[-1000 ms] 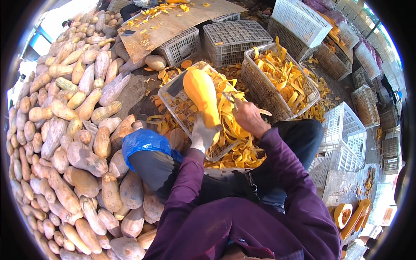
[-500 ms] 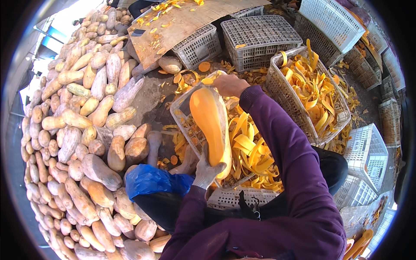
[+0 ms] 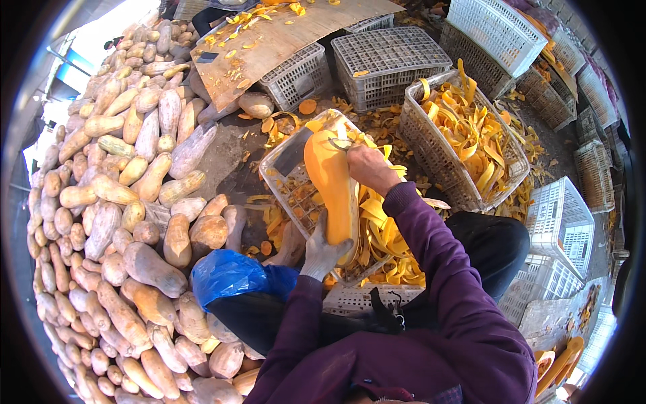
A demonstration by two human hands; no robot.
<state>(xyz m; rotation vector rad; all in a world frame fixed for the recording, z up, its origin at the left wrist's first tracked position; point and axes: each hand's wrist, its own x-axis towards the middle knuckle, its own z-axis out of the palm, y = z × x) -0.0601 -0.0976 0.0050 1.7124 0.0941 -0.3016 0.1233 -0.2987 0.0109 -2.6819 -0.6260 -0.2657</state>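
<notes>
We're holding a peeled orange squash (image 3: 330, 185) over a tilted white crate (image 3: 282, 158). Left hand (image 3: 323, 252), in a grey glove, is clamping the squash's near end from below. Right hand (image 3: 367, 168), bare, is gripping a peeler (image 3: 338, 143) and pressing it on the squash's far end. Hands are apart, one at each end of the squash.

Crate under the squash is carrying orange peel strips (image 3: 383, 236), spilling over its right rim toward our lap. We're also seeing a flat metal blade (image 3: 291, 155) lying inside it, upper left.

Right of that, a grey basket (image 3: 464, 145) is sitting heaped with long orange peels (image 3: 471, 124). Behind it, two grey crates (image 3: 390, 64) are standing upside down, a few peel scraps on top; a wooden board (image 3: 282, 40) is resting across the left one, littered with peel bits.

Stacked white crates (image 3: 565, 222) are sitting far right; can't tell what's in them.

Left side is a big pile of unpeeled squashes (image 3: 108, 202) on the ground. A blue bag (image 3: 232, 276) is covering our left knee.
</notes>
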